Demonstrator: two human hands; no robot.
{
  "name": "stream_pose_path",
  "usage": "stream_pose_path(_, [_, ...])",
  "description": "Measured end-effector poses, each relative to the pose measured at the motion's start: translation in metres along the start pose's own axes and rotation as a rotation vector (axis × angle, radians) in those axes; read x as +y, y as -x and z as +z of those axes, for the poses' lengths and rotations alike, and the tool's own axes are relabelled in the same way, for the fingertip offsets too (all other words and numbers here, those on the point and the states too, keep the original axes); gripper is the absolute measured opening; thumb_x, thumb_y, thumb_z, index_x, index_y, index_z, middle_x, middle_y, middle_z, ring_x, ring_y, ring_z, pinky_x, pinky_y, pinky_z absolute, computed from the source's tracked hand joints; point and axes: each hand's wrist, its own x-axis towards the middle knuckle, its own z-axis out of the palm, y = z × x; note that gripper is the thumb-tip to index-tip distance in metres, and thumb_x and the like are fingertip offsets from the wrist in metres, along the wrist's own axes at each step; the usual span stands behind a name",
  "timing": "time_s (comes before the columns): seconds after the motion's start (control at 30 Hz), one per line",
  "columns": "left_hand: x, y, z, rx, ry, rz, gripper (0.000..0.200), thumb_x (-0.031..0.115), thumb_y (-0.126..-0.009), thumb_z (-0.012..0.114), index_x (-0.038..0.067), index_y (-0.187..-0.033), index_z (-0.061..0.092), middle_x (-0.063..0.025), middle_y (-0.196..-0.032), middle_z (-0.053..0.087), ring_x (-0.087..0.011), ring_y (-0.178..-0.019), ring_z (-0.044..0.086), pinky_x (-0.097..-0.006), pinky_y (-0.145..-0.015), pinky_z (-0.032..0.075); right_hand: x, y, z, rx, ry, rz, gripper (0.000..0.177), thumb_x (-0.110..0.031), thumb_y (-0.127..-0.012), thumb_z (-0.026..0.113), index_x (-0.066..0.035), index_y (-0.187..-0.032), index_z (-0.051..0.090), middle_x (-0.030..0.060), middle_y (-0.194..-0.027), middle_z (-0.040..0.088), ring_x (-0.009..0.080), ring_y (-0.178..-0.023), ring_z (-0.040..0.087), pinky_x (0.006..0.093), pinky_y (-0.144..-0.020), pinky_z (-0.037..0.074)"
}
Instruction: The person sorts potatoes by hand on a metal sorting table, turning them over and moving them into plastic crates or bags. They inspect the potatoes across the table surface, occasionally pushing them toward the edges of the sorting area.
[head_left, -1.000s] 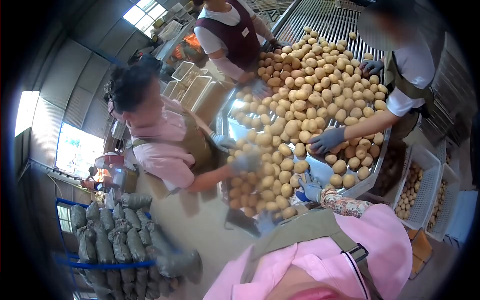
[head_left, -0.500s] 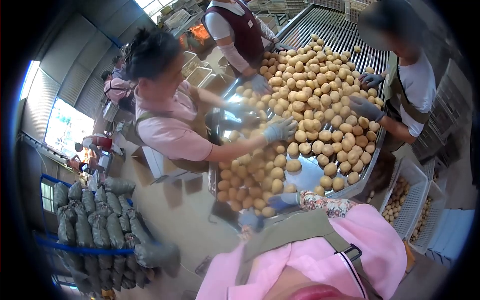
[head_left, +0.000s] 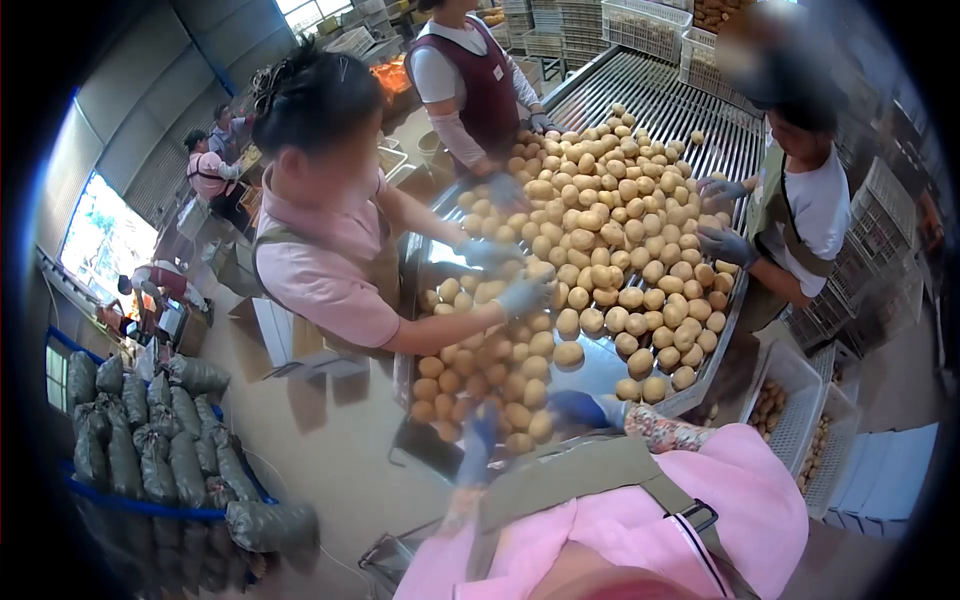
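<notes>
Potatoes (head_left: pixel 610 220) lie heaped on a metal sorting table (head_left: pixel 600 375). At the near edge, my left hand (head_left: pixel 480 438), in a blue-grey glove, reaches up against the closest potatoes with its fingers stretched out. To its right, my gloved right hand (head_left: pixel 588 409) lies low over the table beside the near-left potatoes, fingers extended leftward; no potato shows in it. Both hands are somewhat blurred, and their palms are hidden. A flowered sleeve (head_left: pixel 665 430) covers my right forearm.
A co-worker's gloved hands (head_left: pixel 525 296) move over potatoes on the left. Other people's gloved hands (head_left: pixel 727 245) are at the right and far sides. Metal rollers (head_left: pixel 655 95) lead to the table. White crates (head_left: pixel 790 385) stand right; filled sacks (head_left: pixel 150 440) are stacked left.
My left hand has moved up onto the near potatoes. My right hand has shifted slightly in the view, which has also moved. The left co-worker's hands have moved closer together.
</notes>
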Motion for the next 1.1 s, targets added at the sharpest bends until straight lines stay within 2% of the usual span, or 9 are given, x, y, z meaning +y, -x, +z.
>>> stream_pose_path(0.07, [0.034,-0.001,0.031,-0.058,0.095,-0.189,0.035,0.027,-0.103,0.037,0.006,-0.130,0.043,-0.0061,-0.110,0.055,-0.0164,-0.097,0.057,-0.0306,-0.084,0.050,-0.010,-0.013,0.017,0.106,-0.529,0.042,0.029,-0.028,-0.095,0.050,-0.009,-0.117,0.056,0.0045,-0.105,0.057,0.0166,-0.094,0.058,0.0279,-0.084,0.047])
stream_pose_path(0.13, [-0.029,-0.063,0.053,-0.251,-0.104,0.258,0.038,0.029,-0.099,0.045,0.004,-0.127,0.047,-0.0113,-0.109,0.058,-0.0167,-0.097,0.058,-0.0295,-0.085,0.048,0.018,-0.059,0.002,0.149,0.117,-0.828,0.026,-0.030,-0.091,0.057,-0.009,-0.107,0.056,0.0032,-0.098,0.056,0.0151,-0.093,0.053,0.0287,-0.085,0.043])
stream_pose_path(0.27, [0.004,-0.063,0.052,-0.365,-0.418,0.366,0.039,0.031,-0.096,0.050,0.002,-0.122,0.055,-0.0189,-0.117,0.059,-0.0229,-0.108,0.057,-0.0330,-0.094,0.043,-0.132,0.105,0.038,0.722,0.906,-0.419,0.021,-0.019,-0.080,0.066,-0.009,-0.099,0.064,0.0042,-0.092,0.067,0.0191,-0.084,0.063,0.0345,-0.074,0.050])
stream_pose_path(0.33, [-0.013,-0.080,0.057,-0.188,-0.533,0.575,0.045,0.035,-0.093,0.054,0.005,-0.126,0.054,-0.0214,-0.124,0.056,-0.0312,-0.118,0.053,-0.0358,-0.102,0.039,-0.057,0.040,-0.019,0.552,0.169,-0.675,0.053,-0.016,-0.079,0.072,-0.004,-0.125,0.048,0.0124,-0.116,0.057,0.0229,-0.105,0.057,0.0341,-0.089,0.048])
stream_pose_path(0.37, [-0.040,-0.090,0.060,-0.085,-0.597,0.702,0.049,0.037,-0.091,0.056,0.006,-0.129,0.053,-0.0222,-0.127,0.055,-0.0359,-0.123,0.049,-0.0369,-0.105,0.036,-0.024,0.030,-0.042,0.872,0.744,-0.838,0.059,-0.017,-0.075,0.075,-0.005,-0.125,0.047,0.0119,-0.118,0.056,0.0225,-0.104,0.057,0.0359,-0.090,0.047])
stream_pose_path(0.43, [-0.016,-0.043,0.047,-0.439,-1.096,0.555,0.061,0.047,-0.089,0.055,0.011,-0.137,0.046,-0.0213,-0.143,0.041,-0.0419,-0.134,0.034,-0.0454,-0.111,0.027,-0.052,0.061,-0.018,0.791,-0.116,-0.588,0.056,-0.019,-0.077,0.074,-0.006,-0.125,0.047,0.0148,-0.121,0.056,0.0230,-0.105,0.058,0.0379,-0.090,0.047])
stream_pose_path(0.5, [-0.067,-0.033,0.024,-0.411,-1.272,0.468,0.067,0.055,-0.086,0.054,0.019,-0.141,0.041,-0.0183,-0.150,0.026,-0.0408,-0.138,0.023,-0.0508,-0.112,0.021,-0.034,0.076,-0.072,0.466,0.713,-0.871,0.053,-0.037,-0.091,0.058,-0.005,-0.130,0.040,0.0184,-0.126,0.053,0.0327,-0.114,0.055,0.0439,-0.089,0.050])
stream_pose_path(0.57, [-0.093,-0.025,0.008,-0.271,-1.412,0.407,0.072,0.061,-0.083,0.054,0.030,-0.146,0.034,-0.0122,-0.157,0.014,-0.0372,-0.143,0.013,-0.0536,-0.113,0.011,-0.041,0.063,-0.042,0.034,-1.182,-0.546,0.054,-0.045,-0.092,0.054,-0.006,-0.129,0.047,0.0198,-0.136,0.047,0.0310,-0.114,0.055,0.0389,-0.094,0.048])
stream_pose_path(1.1, [-0.118,-0.011,-0.059,0.316,-1.244,0.466,0.052,0.028,-0.091,0.053,0.013,-0.140,0.041,-0.0176,-0.144,0.038,-0.0418,-0.130,0.035,-0.0502,-0.107,0.027,-0.002,0.006,0.044,0.673,1.084,0.241,0.063,-0.042,-0.087,0.055,-0.024,-0.144,0.033,0.0263,-0.127,0.047,0.0452,-0.115,0.050,0.0465,-0.092,0.045])
